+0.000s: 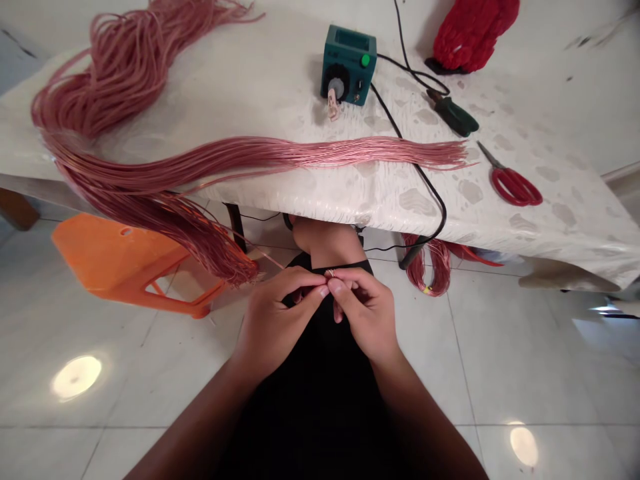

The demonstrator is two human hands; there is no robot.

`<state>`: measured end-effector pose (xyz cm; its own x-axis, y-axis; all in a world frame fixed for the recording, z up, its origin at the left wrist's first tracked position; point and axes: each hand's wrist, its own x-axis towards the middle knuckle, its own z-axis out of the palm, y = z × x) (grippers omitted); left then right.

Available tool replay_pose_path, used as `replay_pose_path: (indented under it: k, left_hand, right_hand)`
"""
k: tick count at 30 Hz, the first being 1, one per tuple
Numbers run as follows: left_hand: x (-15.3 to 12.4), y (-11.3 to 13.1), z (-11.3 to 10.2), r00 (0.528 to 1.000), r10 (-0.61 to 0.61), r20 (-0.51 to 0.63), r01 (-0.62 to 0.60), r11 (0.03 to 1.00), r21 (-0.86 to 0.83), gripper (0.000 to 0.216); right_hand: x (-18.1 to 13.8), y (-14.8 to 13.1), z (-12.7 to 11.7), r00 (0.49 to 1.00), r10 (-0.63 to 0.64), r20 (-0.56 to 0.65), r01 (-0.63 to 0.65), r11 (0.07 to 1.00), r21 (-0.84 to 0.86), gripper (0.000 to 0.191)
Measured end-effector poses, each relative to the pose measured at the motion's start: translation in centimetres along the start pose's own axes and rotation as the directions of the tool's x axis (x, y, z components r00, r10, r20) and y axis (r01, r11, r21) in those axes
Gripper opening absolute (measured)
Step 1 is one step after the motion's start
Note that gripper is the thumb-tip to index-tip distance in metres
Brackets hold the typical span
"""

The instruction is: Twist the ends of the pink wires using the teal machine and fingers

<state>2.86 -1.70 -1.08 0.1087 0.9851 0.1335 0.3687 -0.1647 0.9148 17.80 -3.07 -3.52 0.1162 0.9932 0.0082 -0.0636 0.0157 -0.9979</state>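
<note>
- Forearms (200, 413) are extended from the lower edge of view, over black clothing (320, 413), and are brought together at the fingertips.
- Left hand (277, 313): a thin wire (273, 260) is held in a narrow pinch between thumb and forefinger.
- Right hand (367, 310): the small coppery end of the wire is pinched between thumb and forefinger, just beside the opposite fingertips. The shape of this end is partly hidden and cannot be told.
- Wire position: the end is held above the lap, in front of the table (280, 73); the length is run up and left toward the hanging bundle (195, 233).
- Step in hand (judged): the end appears to be worked by fingertip, possibly bent or twisted.
- Next move (judged): a firm left pinch and small, controlled right fingertip motion are called for; a sharp pull should be avoided, since other strands could be dragged along.
- Supply: the hanging bundle is draped over the table edge by the stool (95, 253); the upper bundle (280, 153) is laid along the table, across the cord (440, 200).
- Tools: the green box (350, 67), pliers (457, 117) and scissors (515, 185) are placed on the table, touched by neither hand.
</note>
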Motion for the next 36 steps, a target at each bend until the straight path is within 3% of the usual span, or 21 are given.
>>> replay_pose_path:
  k: [11,16,20,22,25,28,32,36]
  left_hand:
    - [0.2,0.2,-0.2,0.996,-0.084,-0.044,0.081,0.995,-0.066,0.007]
    - [0.0,-0.1,0.2,0.989,-0.147,-0.005,0.132,0.907,-0.401,0.004]
    - [0.0,-0.2,0.5,0.981,-0.184,0.057,0.183,0.8,-0.571,0.006]
    - [0.1,0.0,0.4,0.973,-0.22,0.075,0.226,0.82,-0.525,0.008]
    - [0.2,0.6,0.1,0.969,-0.222,0.108,0.247,0.887,-0.391,0.01]
    - [0.3,1.3,-0.3,0.976,-0.167,0.136,0.2,0.94,-0.278,0.011]
    - [0.3,1.9,-0.6,0.978,-0.116,0.171,0.147,0.972,-0.181,0.011]
    - [0.2,2.1,-0.7,0.982,-0.079,0.171,0.106,0.982,-0.154,0.01]
  right_hand:
    - [-0.1,-0.4,0.1,0.994,-0.061,-0.086,0.059,0.998,-0.022,0.009]
    - [-0.6,-0.7,-0.4,0.996,-0.093,0.015,0.093,0.995,0.039,0.011]
    - [-0.7,-0.8,-1.3,0.982,-0.116,0.148,0.096,0.986,0.138,0.031]
    - [-0.3,-0.9,-1.8,0.988,-0.114,0.103,0.096,0.982,0.163,0.038]
    - [0.5,-1.4,-2.5,0.992,-0.121,0.034,0.118,0.989,0.084,0.027]
    - [1.1,-2.3,-3.1,0.979,-0.171,0.114,0.179,0.982,-0.056,0.019]
    - [1.4,-3.2,-3.2,0.929,-0.27,0.254,0.314,0.938,-0.148,0.03]
    - [1.2,-3.5,-3.1,0.881,-0.371,0.293,0.439,0.872,-0.216,0.031]
